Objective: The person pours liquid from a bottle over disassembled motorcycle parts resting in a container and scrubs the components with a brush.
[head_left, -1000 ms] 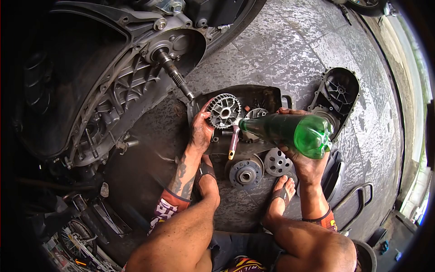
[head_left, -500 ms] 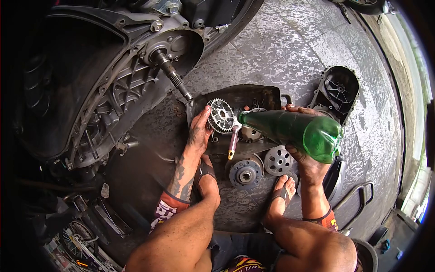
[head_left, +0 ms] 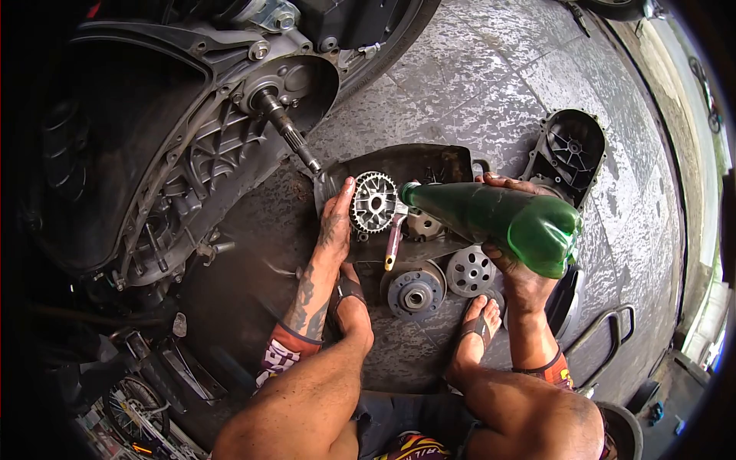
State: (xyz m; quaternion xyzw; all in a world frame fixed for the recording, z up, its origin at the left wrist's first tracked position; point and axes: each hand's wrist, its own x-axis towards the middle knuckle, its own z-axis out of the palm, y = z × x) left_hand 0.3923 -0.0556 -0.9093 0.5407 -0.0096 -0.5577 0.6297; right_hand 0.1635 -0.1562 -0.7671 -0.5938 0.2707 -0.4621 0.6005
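My left hand [head_left: 335,222] holds a round toothed metal disc [head_left: 375,202] by its left edge, its ribbed face turned up toward me. In my right hand [head_left: 521,268] is a green plastic bottle [head_left: 491,215], lying nearly level with its neck toward the disc. Part of my right hand is hidden by the bottle. A brush [head_left: 395,238] with a dark red and yellow handle sits between the disc and the bottle neck, over a dark tray [head_left: 353,249]. Another metal part [head_left: 424,225] lies in the tray, partly behind the bottle.
An open engine case [head_left: 207,153] with a splined shaft [head_left: 287,130] fills the upper left. Below the tray lie a round clutch part [head_left: 416,297] and a plate with holes [head_left: 471,271]. A metal cover [head_left: 571,149] is at right, a bent bar [head_left: 613,337] lower right.
The disc first tilted in my left hand, then turned back to face me more. My right hand and the bottle have shifted slightly right and down since the first frame.
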